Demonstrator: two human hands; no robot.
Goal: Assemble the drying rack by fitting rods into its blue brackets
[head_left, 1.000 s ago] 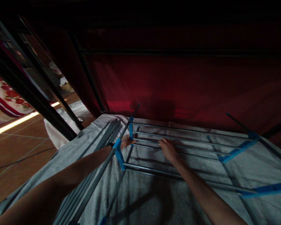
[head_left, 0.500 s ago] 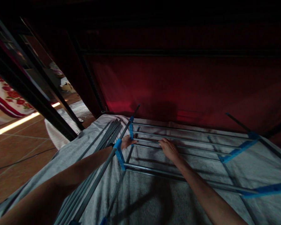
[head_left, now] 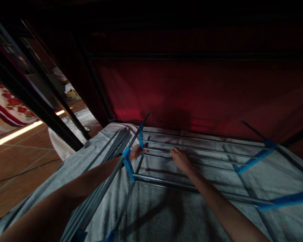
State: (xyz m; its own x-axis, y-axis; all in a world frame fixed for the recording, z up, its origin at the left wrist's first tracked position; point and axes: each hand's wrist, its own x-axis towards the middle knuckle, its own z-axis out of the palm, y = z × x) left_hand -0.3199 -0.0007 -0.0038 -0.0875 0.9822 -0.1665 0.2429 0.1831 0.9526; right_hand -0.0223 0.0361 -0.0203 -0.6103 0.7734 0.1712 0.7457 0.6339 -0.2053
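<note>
Nearest the camera, two bare forearms reached forward over a grey cloth [head_left: 166, 215] that covered a flat surface. A metal drying rack [head_left: 202, 158] lay open on the cloth, its thin grey rods running side to side between blue plastic brackets [head_left: 128, 164].

The left hand [head_left: 136, 152] rested at the rack's left end, just past a blue bracket and partly hidden behind the slanted side tube. Its fingers lay against one of the middle rods, but whether they were closed around it could not be told in the dim light. The right hand [head_left: 180, 158] lay a little to the right of it, palm down with the fingers spread flat across the same middle rods, pressing on them rather than gripping.

To the left of the left arm, a bundle of folded grey rods [head_left: 116, 141] lay along the cloth, parallel to the side tube. On the right, more blue brackets [head_left: 252, 160] joined the rods to the far side of the rack.

Beyond the rack hung a dark red fabric wall [head_left: 204, 90]. At far left were black frame bars [head_left: 27, 97], a brown tiled floor [head_left: 15, 161] and a strip of floral cloth [head_left: 5, 104].
</note>
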